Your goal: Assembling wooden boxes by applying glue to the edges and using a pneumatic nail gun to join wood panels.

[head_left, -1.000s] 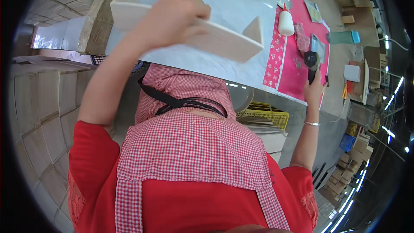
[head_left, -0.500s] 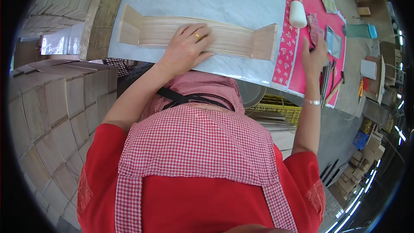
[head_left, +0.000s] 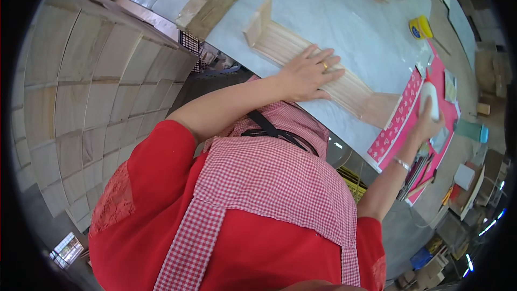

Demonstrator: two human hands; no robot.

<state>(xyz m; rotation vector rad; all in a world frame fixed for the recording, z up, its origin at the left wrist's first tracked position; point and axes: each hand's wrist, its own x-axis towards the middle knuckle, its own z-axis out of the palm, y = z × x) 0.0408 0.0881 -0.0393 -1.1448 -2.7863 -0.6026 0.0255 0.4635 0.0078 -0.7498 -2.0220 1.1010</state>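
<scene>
A pale wooden piece, a long grooved board (head_left: 350, 87) with an upright panel at each end, lies slantwise on the bluish-white tabletop. My left hand (head_left: 312, 76) rests flat on the middle of the board, fingers spread, with a gold ring on one finger. At the right, my right hand (head_left: 430, 124) is closed round a white squeeze bottle (head_left: 428, 96) with a red nozzle, which stands over the pink patterned sheet (head_left: 398, 124). Part of the bottle's lower side is hidden by my fingers.
A thick wooden block (head_left: 212, 2) sits at the table's left edge. Behind the pink sheet stands a yellow tub (head_left: 420, 27); a teal bottle (head_left: 470, 130) lies to its right. Slim tools lie beside my right wrist. Stacked wooden boards (head_left: 89, 94) rise on the left.
My right hand has taken hold of the white bottle after letting go of the pink cloth-like bundle. My left hand stays on the board. The whole view has turned clockwise.
</scene>
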